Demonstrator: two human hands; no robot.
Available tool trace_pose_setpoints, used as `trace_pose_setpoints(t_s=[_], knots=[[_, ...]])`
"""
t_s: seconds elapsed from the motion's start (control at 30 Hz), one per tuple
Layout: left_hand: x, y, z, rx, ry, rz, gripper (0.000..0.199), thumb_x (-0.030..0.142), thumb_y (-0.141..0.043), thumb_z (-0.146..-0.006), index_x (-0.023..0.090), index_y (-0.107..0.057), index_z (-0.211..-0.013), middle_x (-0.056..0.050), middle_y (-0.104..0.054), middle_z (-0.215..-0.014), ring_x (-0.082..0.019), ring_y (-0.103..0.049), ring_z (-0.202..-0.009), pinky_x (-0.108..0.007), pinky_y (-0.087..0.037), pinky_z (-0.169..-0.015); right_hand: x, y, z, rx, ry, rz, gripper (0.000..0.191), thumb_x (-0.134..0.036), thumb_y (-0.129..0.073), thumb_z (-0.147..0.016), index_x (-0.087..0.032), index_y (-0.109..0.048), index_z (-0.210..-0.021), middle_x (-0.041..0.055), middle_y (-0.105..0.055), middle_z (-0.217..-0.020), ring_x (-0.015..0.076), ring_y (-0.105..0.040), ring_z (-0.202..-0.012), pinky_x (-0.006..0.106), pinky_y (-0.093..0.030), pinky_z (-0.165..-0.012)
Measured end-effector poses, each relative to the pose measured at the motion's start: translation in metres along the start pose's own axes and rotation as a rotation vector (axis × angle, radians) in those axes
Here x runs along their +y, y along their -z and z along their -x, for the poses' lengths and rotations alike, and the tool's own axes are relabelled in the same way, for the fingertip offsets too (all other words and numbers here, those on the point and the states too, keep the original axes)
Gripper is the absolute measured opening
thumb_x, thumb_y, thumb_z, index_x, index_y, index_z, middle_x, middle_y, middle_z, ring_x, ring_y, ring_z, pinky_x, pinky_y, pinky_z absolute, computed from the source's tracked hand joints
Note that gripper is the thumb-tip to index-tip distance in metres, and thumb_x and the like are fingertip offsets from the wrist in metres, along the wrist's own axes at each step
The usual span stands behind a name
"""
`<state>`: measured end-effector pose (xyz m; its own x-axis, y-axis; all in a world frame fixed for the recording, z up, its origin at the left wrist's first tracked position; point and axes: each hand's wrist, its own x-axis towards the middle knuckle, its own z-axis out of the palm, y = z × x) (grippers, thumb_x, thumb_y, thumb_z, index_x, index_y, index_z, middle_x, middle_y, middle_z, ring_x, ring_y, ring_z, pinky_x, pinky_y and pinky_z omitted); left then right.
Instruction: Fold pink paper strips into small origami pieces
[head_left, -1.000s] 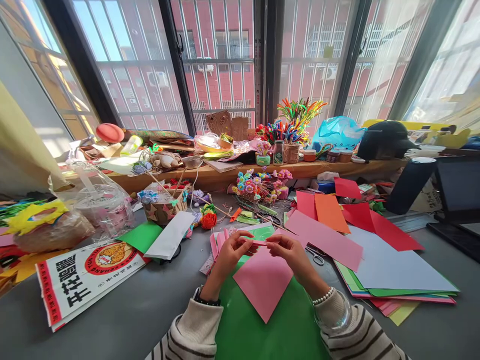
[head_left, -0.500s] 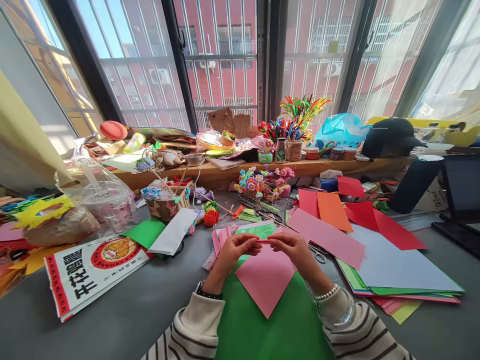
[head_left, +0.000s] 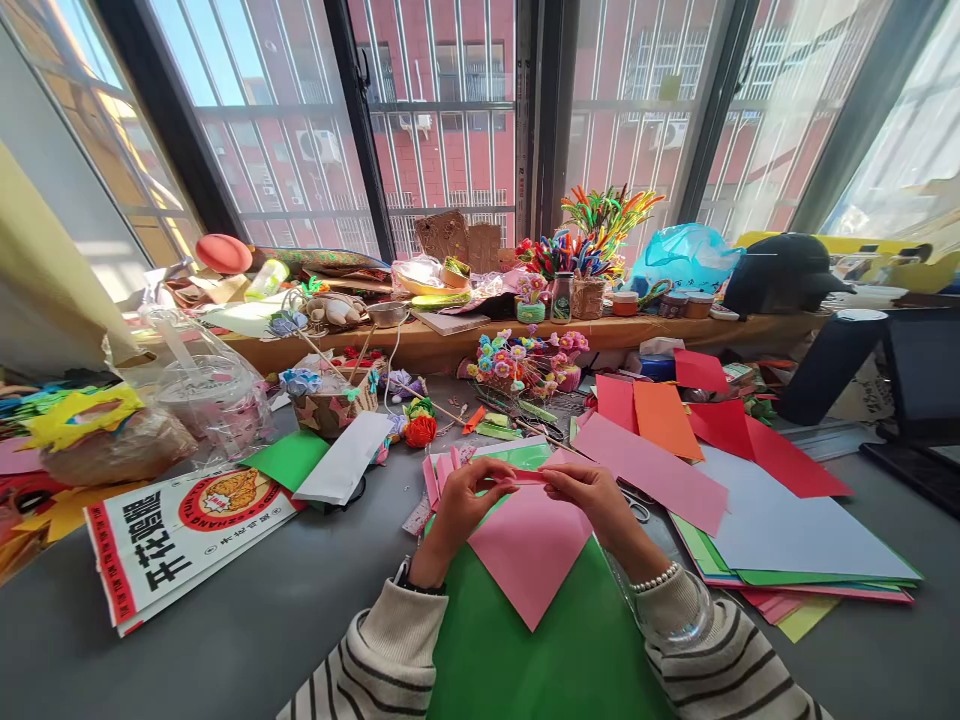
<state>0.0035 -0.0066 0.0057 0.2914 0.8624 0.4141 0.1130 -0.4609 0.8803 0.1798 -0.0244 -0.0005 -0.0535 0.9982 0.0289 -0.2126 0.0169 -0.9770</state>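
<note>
Between my two hands is a narrow strip of folded pink paper [head_left: 529, 477]. My left hand [head_left: 463, 508] pinches its left end between thumb and fingers. The other end is pinched in my right hand [head_left: 592, 503]. Below them a larger pink sheet [head_left: 532, 568] lies with one corner pointing toward me; its upper part is hidden behind the hands and strip. That sheet rests on a green surface [head_left: 544, 670]. Pink folded pieces [head_left: 437, 478] show just beyond my left hand. Scissors [head_left: 639, 508] lie beside my right hand, partly covered by pink paper.
Stacked coloured paper [head_left: 810, 530] covers the right side, near a dark cylinder [head_left: 832, 365]. At left lie a printed paper bag [head_left: 187, 545] and a folded white paper [head_left: 349, 458]. Small craft flowers [head_left: 517, 360] stand ahead, below a crowded windowsill [head_left: 442, 345].
My left fingers have shifted slightly along the pink strip, and more of it shows between the hands. Both hands still hold it above the larger sheet.
</note>
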Motion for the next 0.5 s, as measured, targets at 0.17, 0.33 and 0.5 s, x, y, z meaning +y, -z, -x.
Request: trace_pose_setpoints(t_s=[0.17, 0.33, 0.5], knots=[[0.005, 0.0014, 0.0013, -0.016, -0.04, -0.098, 0.016, 0.027, -0.06, -0.065, 0.02, -0.064, -0.08, -0.005, -0.062, -0.083, -0.019, -0.057, -0.08, -0.03, -0.05, -0.069, 0.0006, 0.0017, -0.0007, 0.024, -0.019, -0.013, 0.025, -0.034, -0.067, -0.057, -0.015, -0.068, -0.073, 0.0041, -0.065, -0.067, 0.0142, -0.058, -0.063, 0.03, -0.048, -0.069], [0.0031, 0.0013, 0.0005, 0.018, -0.09, -0.153, 0.01, 0.025, -0.059, -0.066, 0.021, -0.066, -0.071, -0.005, -0.064, -0.075, -0.02, -0.057, -0.077, -0.031, -0.049, -0.069, -0.0016, 0.0016, 0.0001, 0.014, 0.0, -0.011, 0.024, -0.033, -0.067, -0.057, -0.016, -0.068, -0.073, 0.0036, -0.065, -0.067, 0.0132, -0.058, -0.062, 0.029, -0.048, -0.068], [0.0018, 0.0, 0.0001, 0.023, -0.043, -0.092, 0.011, 0.027, -0.059, -0.066, 0.018, -0.065, -0.068, -0.006, -0.063, -0.075, -0.02, -0.057, -0.077, -0.029, -0.049, -0.065, -0.0035, 0.0009, 0.0009, 0.004, 0.025, 0.028, 0.022, -0.034, -0.065, -0.06, -0.015, -0.068, -0.071, 0.0028, -0.064, -0.064, 0.0125, -0.058, -0.061, 0.029, -0.049, -0.067]])
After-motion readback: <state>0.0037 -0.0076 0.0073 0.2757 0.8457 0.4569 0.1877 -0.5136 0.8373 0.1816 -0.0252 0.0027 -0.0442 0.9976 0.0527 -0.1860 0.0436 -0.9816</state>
